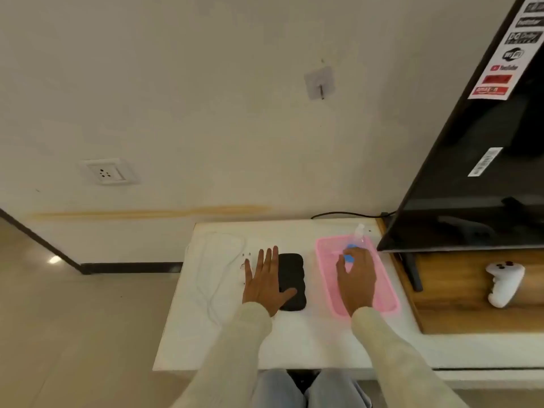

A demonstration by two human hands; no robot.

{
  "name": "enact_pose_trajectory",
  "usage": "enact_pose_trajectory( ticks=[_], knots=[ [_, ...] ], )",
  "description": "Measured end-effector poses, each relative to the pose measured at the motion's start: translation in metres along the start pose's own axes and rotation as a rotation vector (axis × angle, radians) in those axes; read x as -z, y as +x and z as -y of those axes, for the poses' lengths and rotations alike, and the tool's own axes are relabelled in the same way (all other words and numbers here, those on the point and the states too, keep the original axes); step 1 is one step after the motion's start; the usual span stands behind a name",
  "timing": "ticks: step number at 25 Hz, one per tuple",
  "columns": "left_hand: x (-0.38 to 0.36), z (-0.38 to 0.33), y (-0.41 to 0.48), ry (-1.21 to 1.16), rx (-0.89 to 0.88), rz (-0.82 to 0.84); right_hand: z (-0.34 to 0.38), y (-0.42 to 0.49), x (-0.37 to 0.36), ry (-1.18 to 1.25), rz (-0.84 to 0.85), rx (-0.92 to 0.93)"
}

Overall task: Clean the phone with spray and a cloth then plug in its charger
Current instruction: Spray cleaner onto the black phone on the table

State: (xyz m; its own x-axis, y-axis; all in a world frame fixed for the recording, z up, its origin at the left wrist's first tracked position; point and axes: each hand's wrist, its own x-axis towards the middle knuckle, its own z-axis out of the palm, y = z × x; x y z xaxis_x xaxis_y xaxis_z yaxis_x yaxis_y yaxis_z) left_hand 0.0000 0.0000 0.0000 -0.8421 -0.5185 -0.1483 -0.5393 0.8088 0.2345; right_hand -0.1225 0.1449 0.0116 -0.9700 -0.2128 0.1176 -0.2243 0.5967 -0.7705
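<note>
A black phone in a wavy case lies flat on the white table. My left hand rests open and flat beside it, thumb lying across the phone's near left part. To the right is a pink tray with a clear spray bottle at its far end. My right hand is over the tray, fingers curled around something blue, which may be the cloth. A white charger cable loops on the table's left part, its plug just left of my left hand.
A white wall socket sits on the wall at far left. A black TV stands on a wooden shelf at right, with a white game controller. A black cable runs behind the table. My knees are below the table's near edge.
</note>
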Motion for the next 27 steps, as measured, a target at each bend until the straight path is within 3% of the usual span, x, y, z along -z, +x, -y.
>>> enact_pose_trajectory(
  ticks=[2, 4, 11, 19, 27],
  knots=[
    [-0.01, 0.005, 0.01, -0.066, 0.018, 0.132, -0.005, 0.02, -0.002, 0.18, -0.063, -0.18],
    [-0.019, 0.015, 0.016, -0.039, 0.023, 0.219, -0.01, 0.039, -0.006, 0.172, -0.075, -0.236],
    [-0.047, 0.034, 0.026, -0.05, 0.032, 0.281, -0.036, 0.076, -0.033, -0.05, -0.009, -0.281],
    [-0.055, 0.038, 0.026, 0.001, -0.008, 0.26, -0.027, 0.075, -0.017, 0.227, -0.074, -0.168],
    [-0.063, 0.042, 0.026, -0.075, -0.006, 0.246, 0.025, 0.053, -0.036, 0.51, 0.269, -0.03]
  ],
)
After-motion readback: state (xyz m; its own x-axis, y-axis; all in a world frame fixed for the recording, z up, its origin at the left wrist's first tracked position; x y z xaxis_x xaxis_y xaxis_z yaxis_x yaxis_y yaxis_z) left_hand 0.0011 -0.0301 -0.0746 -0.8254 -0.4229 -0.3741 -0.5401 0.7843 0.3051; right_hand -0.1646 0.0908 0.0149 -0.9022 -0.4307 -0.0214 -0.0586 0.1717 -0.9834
